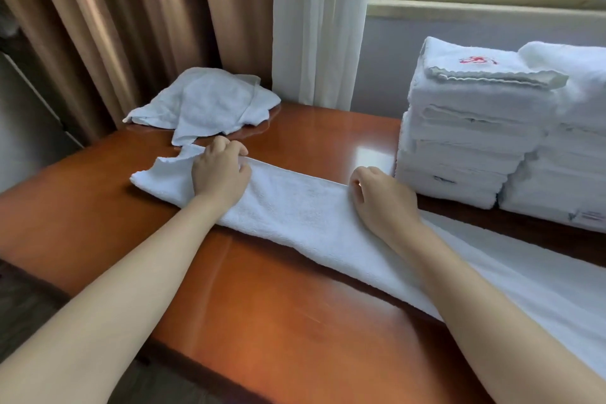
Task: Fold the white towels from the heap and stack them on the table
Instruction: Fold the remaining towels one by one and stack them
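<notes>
A long white towel (pixel 305 210), folded lengthwise into a strip, lies across the brown table (pixel 262 305) from the left centre to the lower right corner. My left hand (pixel 221 170) rests on its left part, with the fingers curled over the far edge. My right hand (pixel 382 197) pinches the far edge near the middle of the strip. A crumpled white towel (pixel 206 102) lies at the far left of the table. Two stacks of folded white towels (pixel 475 128) stand at the right, the top one with a red mark.
Brown curtains (pixel 114 26) hang behind the table's left side and a white sheer curtain (pixel 321 20) hangs at the centre. A window sill (pixel 485 6) runs above the stacks. The table's near edge falls off at the lower left.
</notes>
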A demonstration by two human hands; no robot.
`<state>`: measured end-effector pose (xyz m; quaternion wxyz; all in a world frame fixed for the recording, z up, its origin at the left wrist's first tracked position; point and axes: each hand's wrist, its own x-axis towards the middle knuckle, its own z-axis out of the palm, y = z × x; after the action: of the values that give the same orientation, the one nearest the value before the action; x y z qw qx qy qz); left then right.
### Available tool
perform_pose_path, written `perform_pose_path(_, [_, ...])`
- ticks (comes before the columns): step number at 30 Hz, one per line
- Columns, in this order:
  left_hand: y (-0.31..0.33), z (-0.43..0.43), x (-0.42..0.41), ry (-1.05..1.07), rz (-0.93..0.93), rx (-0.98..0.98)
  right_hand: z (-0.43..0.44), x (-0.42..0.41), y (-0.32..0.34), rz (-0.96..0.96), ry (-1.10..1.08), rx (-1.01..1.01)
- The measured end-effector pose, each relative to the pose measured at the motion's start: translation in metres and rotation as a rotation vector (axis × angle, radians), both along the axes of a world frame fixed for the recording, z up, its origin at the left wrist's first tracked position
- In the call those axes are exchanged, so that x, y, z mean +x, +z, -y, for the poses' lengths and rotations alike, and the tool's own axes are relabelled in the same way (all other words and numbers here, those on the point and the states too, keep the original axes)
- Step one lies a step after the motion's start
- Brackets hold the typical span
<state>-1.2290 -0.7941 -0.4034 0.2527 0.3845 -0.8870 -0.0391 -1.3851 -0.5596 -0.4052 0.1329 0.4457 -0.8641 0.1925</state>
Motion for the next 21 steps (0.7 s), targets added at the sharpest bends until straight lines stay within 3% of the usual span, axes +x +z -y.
perform_pose_path(4, [-0.001, 0.003, 0.001, 0.071, 0.016, 0.1, 0.001, -0.002, -0.005, -0.031, 0.035, -0.051])
perform_pose_path(13, [0.001, 0.007, -0.005, 0.243, 0.329, 0.201, 0.001, -0.001, -0.008, -0.017, 0.029, -0.099])
perform_pose_path(21, [0.01, -0.089, -0.03, -0.235, 0.106, 0.188, -0.031, 0.015, 0.005, 0.05, 0.029, -0.043])
